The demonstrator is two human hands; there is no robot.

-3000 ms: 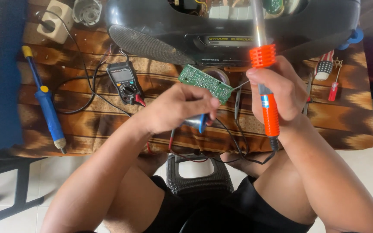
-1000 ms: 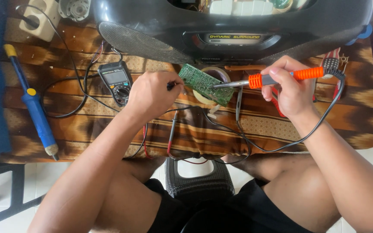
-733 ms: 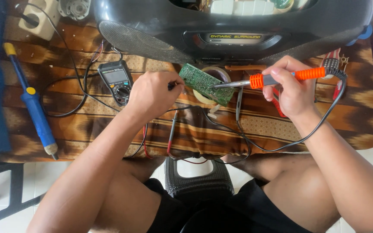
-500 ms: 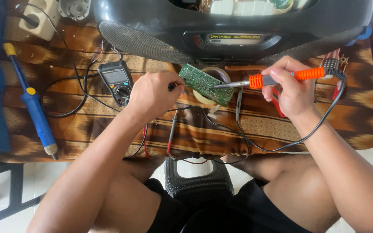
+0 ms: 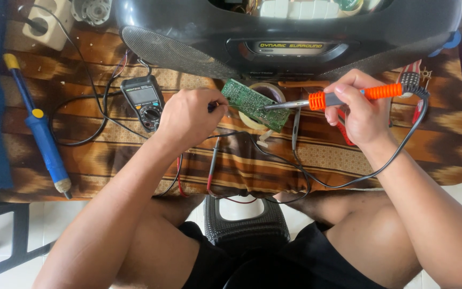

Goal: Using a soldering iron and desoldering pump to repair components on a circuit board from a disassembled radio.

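1. We saw a soldering iron (image 5: pixel 348 97) with a ribbed orange plastic grip and a bare metal shaft.
2. The circuit board (image 5: pixel 249 103) looked matt green, its surface finely speckled.
3. A woven brown patterned cloth (image 5: pixel 338 155) covered the worktop, soft and dull.
4. The audio player (image 5: pixel 290 40) had a smooth dark plastic shell with a fine mesh grille.
5. The multimeter (image 5: pixel 143 101) was matt black plastic.
6. The desoldering pump (image 5: pixel 44 136) showed glossy blue plastic.

Bare arms, black shorts (image 5: pixel 274 267)
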